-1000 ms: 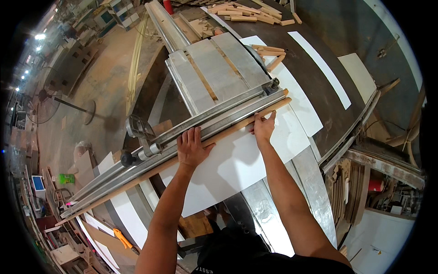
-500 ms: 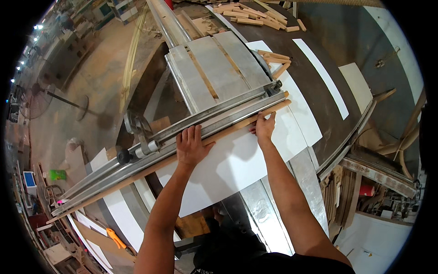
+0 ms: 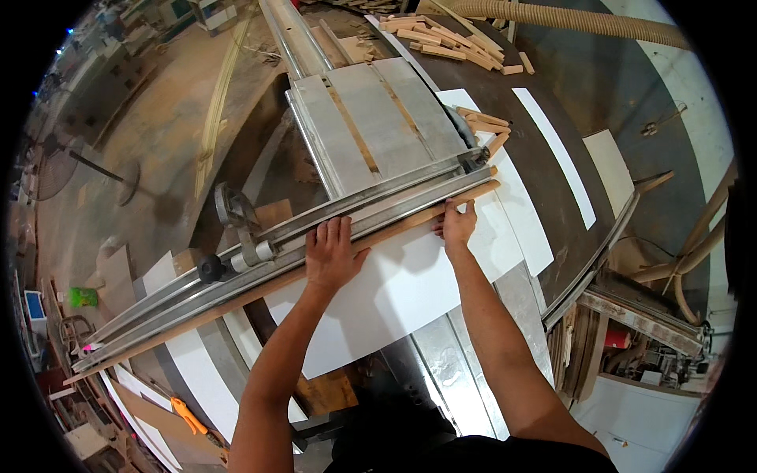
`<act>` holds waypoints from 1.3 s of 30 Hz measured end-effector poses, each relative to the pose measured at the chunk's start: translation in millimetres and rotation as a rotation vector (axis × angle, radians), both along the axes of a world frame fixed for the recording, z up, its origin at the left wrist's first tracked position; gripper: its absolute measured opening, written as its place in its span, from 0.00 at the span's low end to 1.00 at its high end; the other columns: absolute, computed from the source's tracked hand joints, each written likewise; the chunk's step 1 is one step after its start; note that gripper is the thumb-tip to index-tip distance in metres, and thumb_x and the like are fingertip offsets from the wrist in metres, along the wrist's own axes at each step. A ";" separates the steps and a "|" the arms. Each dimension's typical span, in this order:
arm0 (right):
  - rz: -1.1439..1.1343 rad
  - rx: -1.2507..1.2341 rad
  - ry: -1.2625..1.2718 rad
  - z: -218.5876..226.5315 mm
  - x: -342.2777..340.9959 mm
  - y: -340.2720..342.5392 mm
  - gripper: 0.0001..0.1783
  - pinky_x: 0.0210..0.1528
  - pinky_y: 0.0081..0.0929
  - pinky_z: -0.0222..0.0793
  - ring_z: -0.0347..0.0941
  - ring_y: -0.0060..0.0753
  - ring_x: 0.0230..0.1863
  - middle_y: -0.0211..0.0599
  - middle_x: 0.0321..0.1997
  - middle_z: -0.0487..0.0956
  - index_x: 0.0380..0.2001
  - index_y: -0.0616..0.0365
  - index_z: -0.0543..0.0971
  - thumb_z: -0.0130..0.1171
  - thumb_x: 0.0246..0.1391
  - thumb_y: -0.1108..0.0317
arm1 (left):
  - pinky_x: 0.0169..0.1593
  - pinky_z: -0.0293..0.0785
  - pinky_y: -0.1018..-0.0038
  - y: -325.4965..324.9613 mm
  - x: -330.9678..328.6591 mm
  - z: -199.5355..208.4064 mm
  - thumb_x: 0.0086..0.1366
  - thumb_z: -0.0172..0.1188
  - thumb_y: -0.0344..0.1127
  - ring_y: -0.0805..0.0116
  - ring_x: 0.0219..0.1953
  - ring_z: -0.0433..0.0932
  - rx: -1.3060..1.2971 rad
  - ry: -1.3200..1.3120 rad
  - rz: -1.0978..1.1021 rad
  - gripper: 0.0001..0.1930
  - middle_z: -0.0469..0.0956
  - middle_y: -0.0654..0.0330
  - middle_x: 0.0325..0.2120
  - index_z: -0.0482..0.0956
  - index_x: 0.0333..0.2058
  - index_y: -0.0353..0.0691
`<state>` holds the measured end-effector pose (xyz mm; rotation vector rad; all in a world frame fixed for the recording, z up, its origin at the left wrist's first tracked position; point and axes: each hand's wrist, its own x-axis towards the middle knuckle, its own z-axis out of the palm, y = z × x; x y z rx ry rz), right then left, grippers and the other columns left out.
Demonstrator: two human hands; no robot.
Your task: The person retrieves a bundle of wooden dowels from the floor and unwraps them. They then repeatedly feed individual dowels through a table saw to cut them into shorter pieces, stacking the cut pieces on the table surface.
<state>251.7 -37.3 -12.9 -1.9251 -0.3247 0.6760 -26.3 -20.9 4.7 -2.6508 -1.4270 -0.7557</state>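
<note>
A long, narrow wooden strip [image 3: 406, 225] lies along the near side of a metal fence [image 3: 296, 251], running from lower left to upper right. My left hand [image 3: 331, 254] reaches over the fence edge, fingers bent, its thumb beside the strip. Further right, near the strip's end, my right hand [image 3: 456, 224] pinches it between thumb and fingers. Part of the strip is hidden beneath my left hand. Below it a large white sheet [image 3: 371, 315] spreads across the machine bed. Beyond the fence is a grey metal sliding table [image 3: 386, 118] with two slots.
Short wood pieces [image 3: 449, 41] are heaped on the dark tabletop [image 3: 544, 150], and a few more [image 3: 485, 122] lie by the fence's right end. A clamp arm [image 3: 236, 217] rises over the fence. An orange-handled tool [image 3: 189, 415] lies lower left. A ribbed hose [image 3: 576, 19] crosses the top right.
The view has shifted slightly. The fence, strip and both hands are a little closer to the short pieces at the fence's right end. Both hands keep their grip.
</note>
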 end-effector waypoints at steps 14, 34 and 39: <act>0.002 -0.001 0.011 9.6 -3.0 6.5 0.45 0.10 0.31 0.70 0.75 0.36 0.11 0.48 0.24 0.81 0.76 0.61 0.46 0.58 0.64 0.64 | 0.56 0.65 0.57 3.4 7.4 -0.4 0.47 0.76 0.52 0.55 0.52 0.73 -0.052 0.019 0.025 0.39 0.74 0.56 0.49 0.73 0.55 0.39; -0.066 0.065 0.063 12.6 -1.9 3.0 0.43 0.11 0.31 0.71 0.75 0.34 0.11 0.42 0.20 0.80 0.75 0.62 0.50 0.58 0.64 0.64 | 0.64 0.59 0.53 -0.7 12.1 -1.5 0.47 0.76 0.58 0.51 0.58 0.68 -0.143 0.131 0.102 0.45 0.72 0.52 0.52 0.69 0.58 0.37; -0.040 0.056 0.085 13.9 3.4 -0.1 0.44 0.11 0.31 0.71 0.76 0.34 0.12 0.42 0.21 0.80 0.76 0.61 0.48 0.57 0.65 0.62 | 0.63 0.61 0.54 -0.2 15.0 -4.6 0.45 0.77 0.59 0.51 0.56 0.70 -0.092 0.116 0.109 0.46 0.73 0.54 0.50 0.70 0.56 0.37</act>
